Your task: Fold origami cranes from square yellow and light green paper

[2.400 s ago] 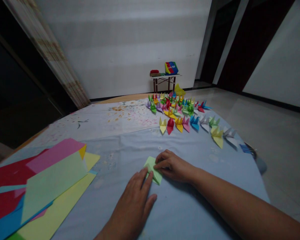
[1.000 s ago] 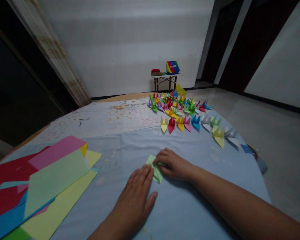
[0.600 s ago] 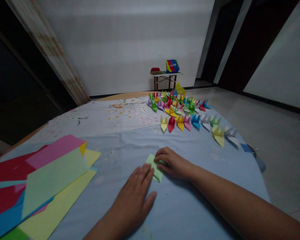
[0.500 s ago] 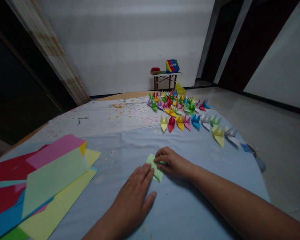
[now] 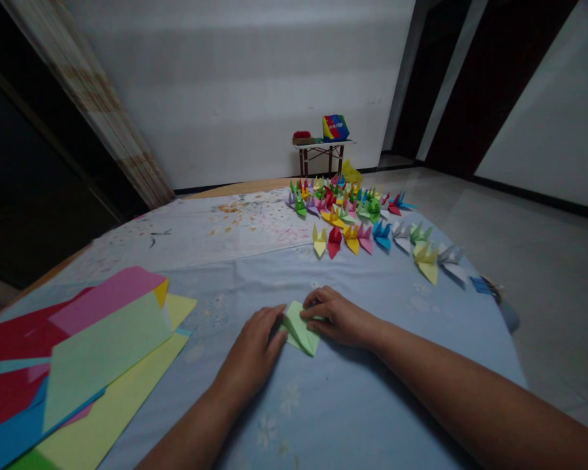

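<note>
Lying on the blue cloth [image 5: 362, 411] that is spread over the nearer part of the surface [image 5: 235, 190], midway between the left and right edges, a small folded green paper [image 5: 301, 331] is touched from both sides by bare hands. Its left corner is met by the left hand [image 5: 252, 351], whose thumb and fingers are drawn near each other at the paper's border; whether a flap is pinched there cannot be told. Its right half is covered by the bent fingers of the right hand [image 5: 340, 318], with thumb and forefinger set close together on the paper; whether anything is gripped between them cannot be made out. Toward the left edge of the surface, loose sheets are piled at angles: a pale green sheet [image 5: 108, 356] is laid uppermost, with a pink sheet [image 5: 110, 294], a red sheet [image 5: 10, 391] and a yellow sheet [image 5: 112, 408] partly overlapped around it. Toward the far right edge, many paper cranes [image 5: 329, 198] are crowded together, and in front of them a row is formed, begun by a pale yellow crane [image 5: 319, 243] and ended close to the right edge by a white crane [image 5: 451, 264]
</note>
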### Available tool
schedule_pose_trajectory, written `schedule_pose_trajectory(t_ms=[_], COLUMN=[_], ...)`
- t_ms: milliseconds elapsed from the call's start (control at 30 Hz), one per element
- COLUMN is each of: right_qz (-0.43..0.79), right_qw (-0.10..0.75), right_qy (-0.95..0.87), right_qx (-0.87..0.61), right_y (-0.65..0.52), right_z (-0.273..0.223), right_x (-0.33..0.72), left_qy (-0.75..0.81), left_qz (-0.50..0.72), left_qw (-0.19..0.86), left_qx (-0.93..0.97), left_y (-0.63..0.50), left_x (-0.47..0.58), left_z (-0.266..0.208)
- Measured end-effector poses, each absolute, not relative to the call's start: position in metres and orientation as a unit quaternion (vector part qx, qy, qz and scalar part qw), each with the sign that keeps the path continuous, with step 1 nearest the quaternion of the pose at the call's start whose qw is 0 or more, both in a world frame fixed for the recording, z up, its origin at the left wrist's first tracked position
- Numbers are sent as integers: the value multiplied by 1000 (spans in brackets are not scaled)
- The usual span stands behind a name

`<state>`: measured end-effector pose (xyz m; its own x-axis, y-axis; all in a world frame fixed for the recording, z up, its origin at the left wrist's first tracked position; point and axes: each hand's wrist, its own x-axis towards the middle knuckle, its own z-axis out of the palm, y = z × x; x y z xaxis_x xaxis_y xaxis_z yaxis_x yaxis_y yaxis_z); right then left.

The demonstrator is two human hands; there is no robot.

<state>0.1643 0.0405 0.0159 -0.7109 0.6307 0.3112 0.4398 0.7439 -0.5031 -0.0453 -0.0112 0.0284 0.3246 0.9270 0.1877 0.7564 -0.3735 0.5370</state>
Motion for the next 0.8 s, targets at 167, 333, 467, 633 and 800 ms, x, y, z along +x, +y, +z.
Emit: schedule_pose_trajectory(t_ms=[167,333,467,633,800], right_qz=[199,194,196,196,197], right_qw=[240,244,243,241,238], right_qy=[-902,-904,-903,-903,-901], right_qx=[-298,-294,-296,-296,-305], right_y=[41,41,41,40,40], right_z=[16,15,15,16,17], right_x=[164,164,164,164,164], left_qy=[502,479,495,502,514], left_qz=[175,125,93,58,54], left_qw=[283,309,306,312,306], left_qx=[798,812,808,804,800], left_y=[23,37,40,43,42], left_x=[-52,-53,-49,-45,-43], left_z=[38,44,46,44,44])
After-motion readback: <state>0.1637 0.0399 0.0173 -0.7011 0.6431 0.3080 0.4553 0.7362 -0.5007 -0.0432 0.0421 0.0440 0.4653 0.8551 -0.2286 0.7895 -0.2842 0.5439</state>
